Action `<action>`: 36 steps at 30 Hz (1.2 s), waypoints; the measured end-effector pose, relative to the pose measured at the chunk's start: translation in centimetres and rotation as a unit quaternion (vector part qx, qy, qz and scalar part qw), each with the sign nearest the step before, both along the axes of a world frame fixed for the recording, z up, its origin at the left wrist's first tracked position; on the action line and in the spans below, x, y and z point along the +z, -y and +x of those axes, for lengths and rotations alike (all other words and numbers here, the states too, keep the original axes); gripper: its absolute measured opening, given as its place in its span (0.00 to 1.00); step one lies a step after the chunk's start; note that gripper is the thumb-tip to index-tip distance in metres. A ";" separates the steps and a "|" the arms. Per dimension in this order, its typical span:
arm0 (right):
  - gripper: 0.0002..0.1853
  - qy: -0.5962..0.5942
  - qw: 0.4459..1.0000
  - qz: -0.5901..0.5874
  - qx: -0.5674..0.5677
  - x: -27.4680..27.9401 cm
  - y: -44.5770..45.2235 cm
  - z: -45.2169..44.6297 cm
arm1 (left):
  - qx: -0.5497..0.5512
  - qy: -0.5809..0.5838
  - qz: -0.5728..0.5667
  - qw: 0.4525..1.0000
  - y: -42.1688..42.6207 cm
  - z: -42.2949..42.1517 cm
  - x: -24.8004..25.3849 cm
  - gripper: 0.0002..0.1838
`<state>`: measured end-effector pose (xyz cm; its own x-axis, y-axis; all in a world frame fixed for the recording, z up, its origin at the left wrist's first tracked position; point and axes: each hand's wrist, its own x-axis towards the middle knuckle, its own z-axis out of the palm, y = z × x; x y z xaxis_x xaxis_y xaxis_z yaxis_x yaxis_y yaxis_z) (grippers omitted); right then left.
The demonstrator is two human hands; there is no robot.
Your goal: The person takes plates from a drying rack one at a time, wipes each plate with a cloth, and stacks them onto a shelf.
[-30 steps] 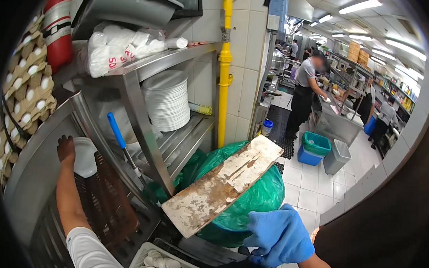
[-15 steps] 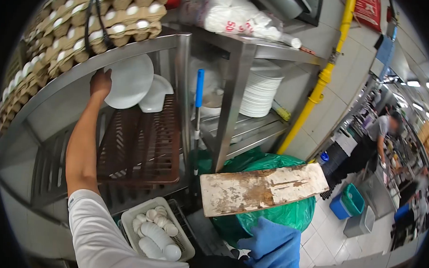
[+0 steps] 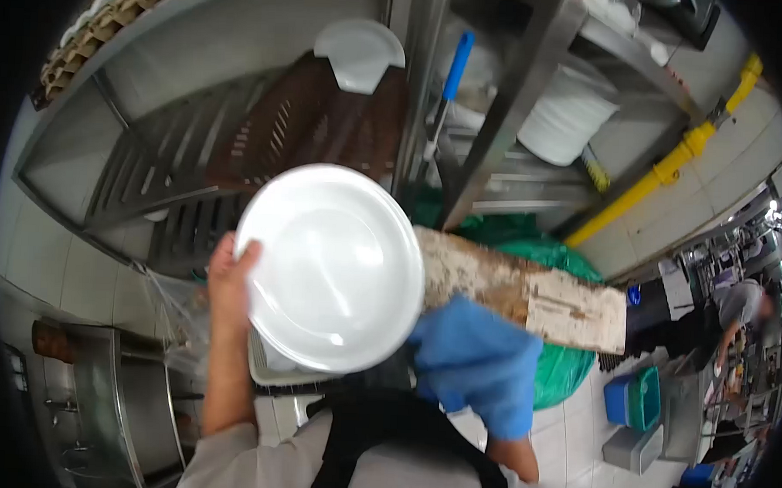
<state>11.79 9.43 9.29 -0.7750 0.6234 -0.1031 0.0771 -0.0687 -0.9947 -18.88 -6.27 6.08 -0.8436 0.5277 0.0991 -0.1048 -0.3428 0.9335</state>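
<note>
A round white plate (image 3: 333, 268) with a raised rim is in my left hand (image 3: 234, 276), its glossy inner face turned up toward me. The thumb lies over the plate's left rim and the fingers are behind it. To the right of the plate, a blue cloth (image 3: 477, 361) covers my right hand, so its fingers are hidden. My right forearm (image 3: 514, 461) comes up into the cloth, which bunches around the hand. Behind the plate, a white dish with a notched outline (image 3: 360, 51) stands on an upturned brown slotted crate (image 3: 313, 127) on the metal shelf.
A worn board (image 3: 529, 289) lies across a green-bagged bin (image 3: 564, 374). Stacked white plates (image 3: 566, 121) sit on the right shelf, near a blue-handled pole (image 3: 457, 68). Egg trays (image 3: 104, 22) are upper left. A co-worker (image 3: 742, 303) stands far right, beyond a blue bin (image 3: 628, 401).
My left hand has brought the plate off the shelf, down and toward my body. The view has shifted left and down. The blue cloth has come up beside the plate with my right arm.
</note>
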 end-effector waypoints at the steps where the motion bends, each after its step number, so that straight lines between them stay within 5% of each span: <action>1: 0.13 0.013 1.000 -0.015 -0.006 0.6 -0.6 -0.6 | -0.007 0.023 -0.010 1.000 0.2 2.5 -1.9 0.08; 3: 0.24 0.006 0.911 0.403 0.087 2.2 -1.9 -2.2 | -0.067 0.095 -0.044 0.992 0.3 7.0 -3.7 0.07; 7: 0.23 -0.060 0.981 0.182 0.024 -4.2 -2.7 -1.8 | -0.216 0.109 -0.142 0.960 -0.1 10.6 -4.2 0.15; 9: 0.23 -0.085 0.991 0.105 0.010 -5.2 -2.9 -1.7 | -0.249 0.179 -0.102 0.946 0.7 11.3 -3.0 0.20; 12: 0.20 0.019 0.914 0.400 0.062 -5.7 -3.7 0.1 | -0.312 0.288 -0.036 0.905 2.3 13.4 -3.8 0.29; 15: 0.18 0.118 0.736 0.660 0.093 -5.8 -4.7 1.7 | -0.338 0.329 0.011 0.882 2.9 16.4 -4.7 0.34; 19: 0.13 0.231 0.835 0.493 -0.080 -6.4 -3.9 0.8 | -0.327 0.344 0.064 0.878 1.3 19.3 -4.3 0.33; 21: 0.08 0.333 0.425 0.819 -0.193 -3.2 -3.1 0.6 | -0.322 0.273 0.067 0.904 0.1 20.6 -3.6 0.33; 22: 0.08 0.315 0.438 0.822 -0.181 -2.9 -2.6 0.5 | -0.355 0.256 0.076 0.896 -0.3 20.7 -3.4 0.33; 24: 0.08 0.232 0.612 0.752 -0.076 -3.5 -1.5 0.3 | -0.346 0.243 0.065 0.904 -1.5 21.3 -3.3 0.33; 25: 0.08 0.200 0.640 0.741 -0.043 -4.0 -0.7 0.4 | -0.337 0.234 0.053 0.911 -1.9 21.5 -3.4 0.34; 31: 0.10 0.094 0.688 0.712 0.103 -6.4 1.5 2.4 | -0.333 0.317 0.102 0.882 -3.0 20.5 -4.1 0.34; 36: 0.11 0.137 0.712 0.688 0.029 -3.5 -2.5 1.6 | -0.313 0.310 0.123 0.890 -1.9 20.1 -5.1 0.33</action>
<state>13.41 11.90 5.82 -0.8716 0.2491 0.4222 0.2449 0.9674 -0.0651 1.21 -4.36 0.98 -0.3253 0.9397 -0.1054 -0.8148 -0.2219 0.5357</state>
